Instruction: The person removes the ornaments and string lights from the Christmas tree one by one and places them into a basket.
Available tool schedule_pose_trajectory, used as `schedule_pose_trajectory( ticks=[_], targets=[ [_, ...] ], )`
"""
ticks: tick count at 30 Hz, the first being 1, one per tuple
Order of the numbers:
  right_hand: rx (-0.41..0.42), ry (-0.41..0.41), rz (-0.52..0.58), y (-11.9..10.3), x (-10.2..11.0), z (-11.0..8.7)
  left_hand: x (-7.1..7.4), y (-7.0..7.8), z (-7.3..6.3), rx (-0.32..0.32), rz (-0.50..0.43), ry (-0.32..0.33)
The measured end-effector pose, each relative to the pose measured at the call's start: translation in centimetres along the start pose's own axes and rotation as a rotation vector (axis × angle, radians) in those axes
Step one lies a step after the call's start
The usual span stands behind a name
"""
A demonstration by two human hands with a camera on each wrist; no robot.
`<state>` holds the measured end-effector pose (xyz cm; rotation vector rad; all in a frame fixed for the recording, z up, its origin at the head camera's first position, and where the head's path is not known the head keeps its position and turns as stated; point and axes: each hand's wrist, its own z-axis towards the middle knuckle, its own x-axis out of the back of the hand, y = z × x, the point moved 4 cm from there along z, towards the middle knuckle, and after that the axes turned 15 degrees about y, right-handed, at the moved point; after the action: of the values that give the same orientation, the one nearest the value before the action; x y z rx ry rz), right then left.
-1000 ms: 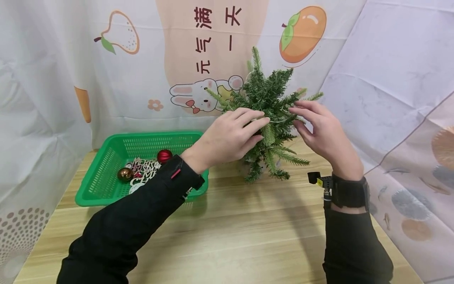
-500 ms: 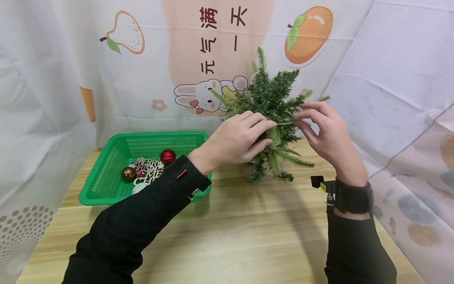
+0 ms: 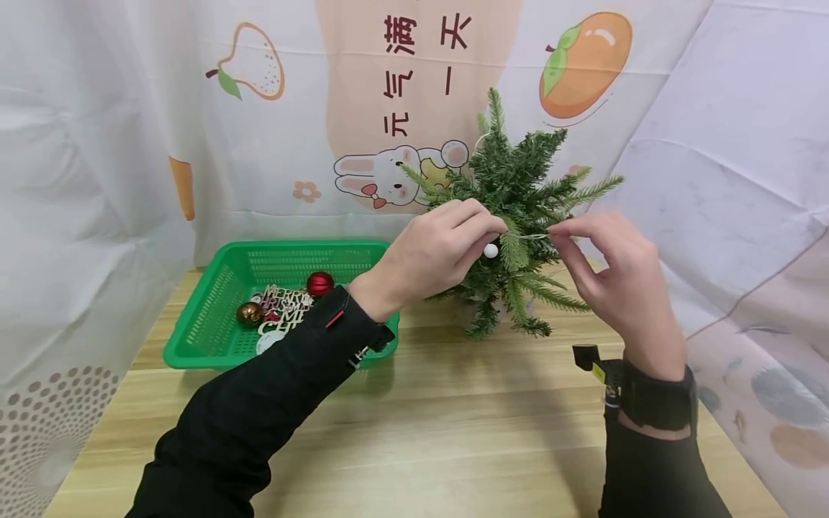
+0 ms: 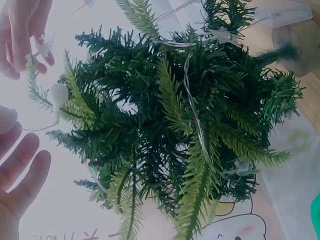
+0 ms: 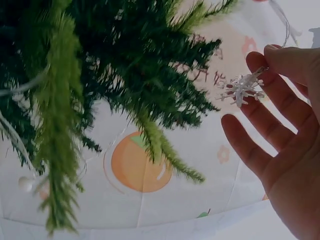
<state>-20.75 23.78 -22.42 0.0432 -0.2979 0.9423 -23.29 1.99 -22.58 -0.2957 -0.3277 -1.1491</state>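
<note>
A small artificial Christmas tree (image 3: pixel 518 180) stands between my hands, with a clear string of lights (image 4: pixel 192 95) wound through its branches. My left hand (image 3: pixel 440 248) is at the tree's front left, its thumb and forefinger pinching a thin stretch of the string (image 4: pixel 37 129). Under its fingertips shows a white ball (image 3: pixel 490 250). To the right of the tree, my right hand (image 3: pixel 612 270) pinches the string between thumb and forefinger, its other fingers loosely spread. A clear snowflake light (image 5: pixel 242 90) hangs just below that pinch. Between the two hands the wire (image 3: pixel 534 236) runs nearly straight across the front branches.
On the wooden table (image 3: pixel 414 432), a green plastic basket (image 3: pixel 194 331) stands to the left, partly behind my left sleeve. Inside are a red ball (image 3: pixel 320 283), a brown ball (image 3: pixel 250 314) and cut-out lettering (image 3: pixel 285 298). A printed curtain (image 3: pixel 259 180) hangs behind the table.
My right hand has drawn back to the right and slightly down, pulling the wire out between the hands. The white ball has come into sight under my left fingertips. The view has shifted left.
</note>
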Motion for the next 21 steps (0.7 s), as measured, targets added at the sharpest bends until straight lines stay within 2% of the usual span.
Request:
schedule_pose_trajectory(
  ticks=[6, 11, 16, 21],
  targets=[
    [0.027, 0.018, 0.075, -1.6, -0.9, -0.2, 0.6, -0.1, 0.0, 0.063, -0.114, 0.07],
    [0.037, -0.002, 0.147, -2.6, -1.7, -0.3, 1.4, -0.1, -0.1, 0.106, -0.221, 0.139],
    [0.026, -0.039, 0.198, -3.1, -2.2, -0.7, 2.1, -0.1, -0.1, 0.068, -0.245, 0.196],
    [0.014, -0.053, 0.205, -3.2, -2.4, -1.1, 2.2, 0.0, -0.2, 0.016, -0.241, 0.197]
  ],
)
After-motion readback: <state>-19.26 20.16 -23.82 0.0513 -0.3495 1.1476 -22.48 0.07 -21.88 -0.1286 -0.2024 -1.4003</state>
